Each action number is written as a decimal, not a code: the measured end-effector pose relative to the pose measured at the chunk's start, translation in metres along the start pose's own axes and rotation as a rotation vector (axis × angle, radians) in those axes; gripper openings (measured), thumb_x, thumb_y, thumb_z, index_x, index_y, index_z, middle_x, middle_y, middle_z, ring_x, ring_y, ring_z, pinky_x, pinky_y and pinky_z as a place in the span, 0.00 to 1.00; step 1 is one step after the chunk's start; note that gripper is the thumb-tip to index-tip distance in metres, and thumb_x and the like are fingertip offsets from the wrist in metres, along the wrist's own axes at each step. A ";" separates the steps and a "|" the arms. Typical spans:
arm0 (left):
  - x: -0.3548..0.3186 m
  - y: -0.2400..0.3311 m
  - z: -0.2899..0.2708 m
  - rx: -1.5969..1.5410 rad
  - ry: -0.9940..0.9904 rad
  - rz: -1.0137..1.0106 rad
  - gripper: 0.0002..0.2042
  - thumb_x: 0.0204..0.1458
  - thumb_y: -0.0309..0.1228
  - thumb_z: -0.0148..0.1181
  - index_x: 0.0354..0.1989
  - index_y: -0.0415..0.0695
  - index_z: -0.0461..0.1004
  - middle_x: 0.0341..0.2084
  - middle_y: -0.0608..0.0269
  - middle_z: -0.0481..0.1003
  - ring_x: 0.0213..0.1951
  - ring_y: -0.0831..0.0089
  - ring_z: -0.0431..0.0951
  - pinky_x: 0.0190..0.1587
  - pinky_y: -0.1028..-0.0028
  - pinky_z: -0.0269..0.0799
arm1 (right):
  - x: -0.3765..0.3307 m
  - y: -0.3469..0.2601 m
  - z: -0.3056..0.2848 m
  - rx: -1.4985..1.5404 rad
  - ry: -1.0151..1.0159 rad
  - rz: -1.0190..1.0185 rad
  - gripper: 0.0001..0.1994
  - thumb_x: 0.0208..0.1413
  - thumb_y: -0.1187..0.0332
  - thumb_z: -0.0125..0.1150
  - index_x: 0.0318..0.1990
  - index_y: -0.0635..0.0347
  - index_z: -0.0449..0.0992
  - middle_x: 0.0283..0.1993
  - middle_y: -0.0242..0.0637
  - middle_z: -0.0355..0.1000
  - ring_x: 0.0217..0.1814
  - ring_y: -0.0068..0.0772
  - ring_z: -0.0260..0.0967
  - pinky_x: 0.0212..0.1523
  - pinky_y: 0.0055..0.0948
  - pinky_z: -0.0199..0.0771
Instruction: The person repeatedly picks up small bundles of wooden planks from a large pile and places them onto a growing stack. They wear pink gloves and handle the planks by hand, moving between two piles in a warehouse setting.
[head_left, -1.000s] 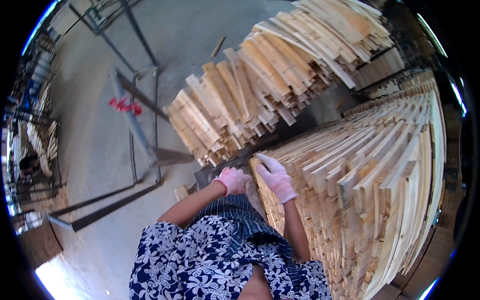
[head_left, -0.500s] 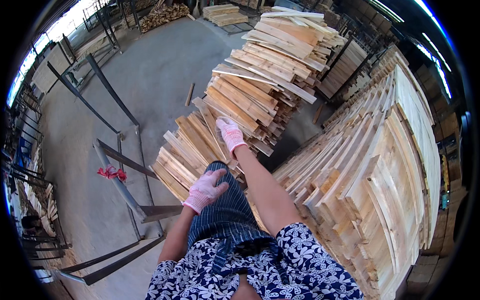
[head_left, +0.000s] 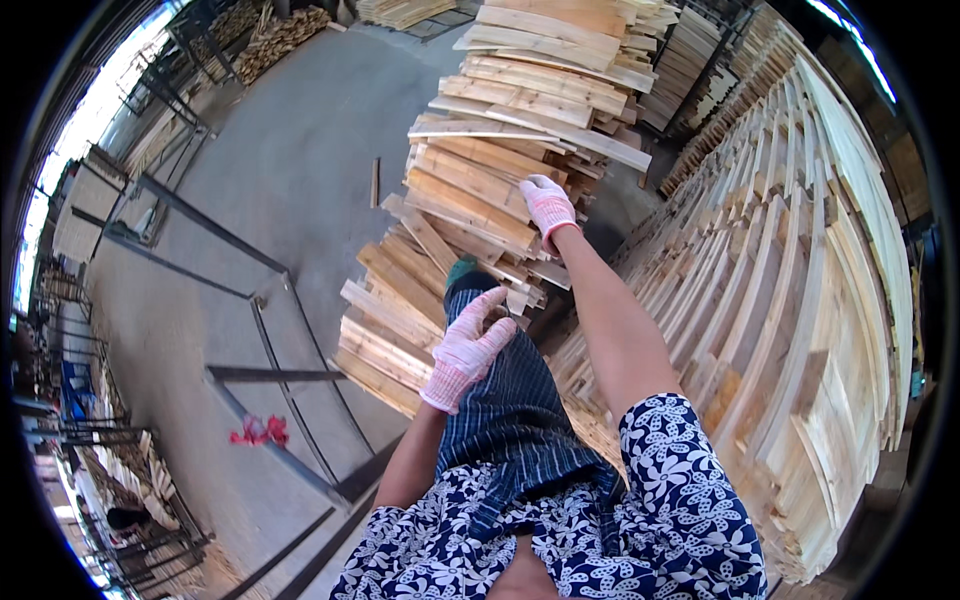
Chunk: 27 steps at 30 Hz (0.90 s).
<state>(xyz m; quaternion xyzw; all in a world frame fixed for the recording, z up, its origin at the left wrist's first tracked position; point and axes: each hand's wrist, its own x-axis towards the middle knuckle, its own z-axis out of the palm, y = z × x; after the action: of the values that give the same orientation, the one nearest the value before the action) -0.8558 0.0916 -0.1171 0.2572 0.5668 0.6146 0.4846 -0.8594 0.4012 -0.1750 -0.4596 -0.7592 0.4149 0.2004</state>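
Note:
My left hand [head_left: 468,352], in a pink-and-white knit glove, is held above my striped dark apron [head_left: 510,400]. Its fingers are spread and hold nothing. Further forward, my right hand [head_left: 549,208], gloved alike, reaches over the right ends of stacked wooden boards [head_left: 475,190]. Its fingers are slightly bent and no board is lifted in them; whether the fingertips touch the wood I cannot tell. One loose board [head_left: 425,238] lies slantwise across the pile, left of that hand. Shorter boards [head_left: 395,300] lie fanned at the near left, beside my apron.
A tall stack of thin planks [head_left: 740,290] rises close on my right. Metal frames [head_left: 285,375] stand to my left, one with a red cloth [head_left: 260,431] tied on. A small wood strip [head_left: 375,183] lies on the concrete floor [head_left: 290,140]. More wood [head_left: 280,45] is heaped far off.
My right hand has moved right and forward, from the slanted board to the boards' right ends. My left hand has risen and shifted right, its fingers still spread. The view has tilted and turned.

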 end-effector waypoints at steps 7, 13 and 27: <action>0.115 0.017 -0.014 0.097 -0.092 -0.041 0.27 0.61 0.31 0.63 0.68 0.41 0.65 0.46 0.62 0.75 0.41 0.80 0.73 0.41 0.79 0.72 | 0.088 0.057 -0.046 -0.029 0.141 0.117 0.24 0.62 0.53 0.54 0.59 0.60 0.75 0.57 0.45 0.77 0.59 0.43 0.73 0.60 0.35 0.70; 0.218 0.036 -0.018 0.099 -0.200 -0.113 0.28 0.61 0.31 0.62 0.69 0.42 0.63 0.48 0.60 0.75 0.47 0.76 0.75 0.51 0.75 0.72 | 0.187 0.126 -0.096 0.021 0.143 0.175 0.25 0.62 0.54 0.55 0.61 0.60 0.74 0.59 0.49 0.75 0.63 0.47 0.72 0.62 0.37 0.70; 0.479 -0.001 -0.027 0.376 -0.253 -0.014 0.32 0.58 0.43 0.63 0.69 0.46 0.63 0.47 0.54 0.77 0.24 0.77 0.73 0.28 0.75 0.72 | 0.415 0.044 -0.187 -0.274 0.505 0.031 0.38 0.57 0.42 0.58 0.68 0.57 0.65 0.60 0.58 0.71 0.62 0.58 0.68 0.62 0.47 0.67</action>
<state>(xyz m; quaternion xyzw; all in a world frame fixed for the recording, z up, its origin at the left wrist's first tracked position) -1.0691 0.5042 -0.2354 0.4143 0.6077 0.4576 0.4996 -0.9139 0.8535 -0.1351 -0.5830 -0.7270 0.1837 0.3128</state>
